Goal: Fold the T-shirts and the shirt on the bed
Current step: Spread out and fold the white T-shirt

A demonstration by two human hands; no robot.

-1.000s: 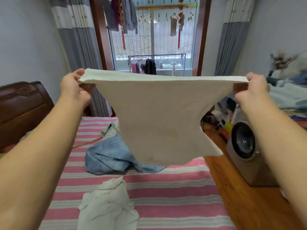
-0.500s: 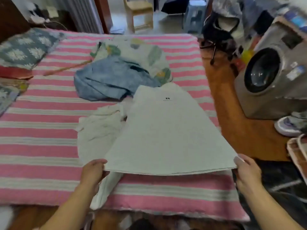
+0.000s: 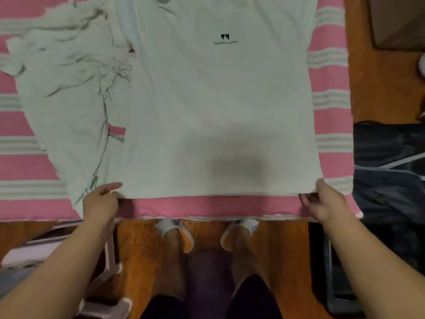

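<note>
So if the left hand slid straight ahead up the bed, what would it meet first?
Probably the crumpled white garment, which lies right ahead of the left hand beside the T-shirt it pinches. Depth is unclear, so it may pass over it.

White T-shirt (image 3: pixel 207 107) with small black print (image 3: pixel 225 39) on a pink-and-white striped bed (image 3: pixel 331 93).

Pink-striped bed (image 3: pixel 331 93) bears a flat white T-shirt (image 3: pixel 218 111) beside a crumpled white garment (image 3: pixel 66 72).

The T-shirt (image 3: pixel 218 107) runs off the top edge, so its collar and sleeves are cut off. It hides part of the crumpled garment (image 3: pixel 66 84) beside it. The small print (image 3: pixel 225 42) under its logo is too blurred to read.
</note>
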